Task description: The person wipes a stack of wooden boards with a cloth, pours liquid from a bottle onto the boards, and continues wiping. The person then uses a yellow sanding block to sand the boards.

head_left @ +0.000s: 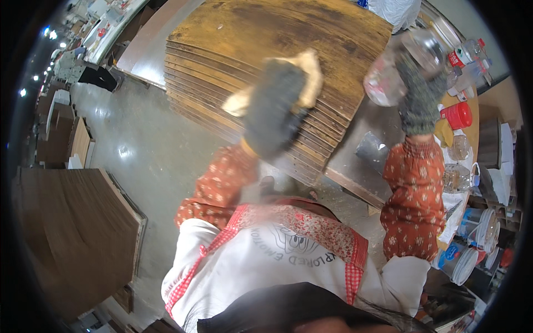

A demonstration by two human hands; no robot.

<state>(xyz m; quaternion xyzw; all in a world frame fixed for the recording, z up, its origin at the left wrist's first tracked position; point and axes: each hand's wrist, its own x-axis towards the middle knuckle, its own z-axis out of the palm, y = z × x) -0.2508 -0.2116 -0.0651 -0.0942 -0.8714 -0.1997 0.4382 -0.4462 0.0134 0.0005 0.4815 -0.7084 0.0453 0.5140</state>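
Note:
My left hand [272, 108], in a dark glove and blurred by motion, is closed on a cream cloth [312, 77] over the front part of a stack of brown wooden boards [233, 25]. The cloth sticks out on both sides of the glove. At the right, my right hand [420, 97], in a grey knitted glove, is wrapped round a clear plastic bottle [385, 83] that is tilted beside the stack. The glove hides the middle of the bottle, and its contents are hard to make out.
Clear bottles [456, 177], a red tub [457, 115] and lidded buckets [461, 263] line the bench at the right. A white plastic bag [397, 12] lies behind the boards. Another board stack [78, 222] stands at the lower left; a person [83, 69] is farther off.

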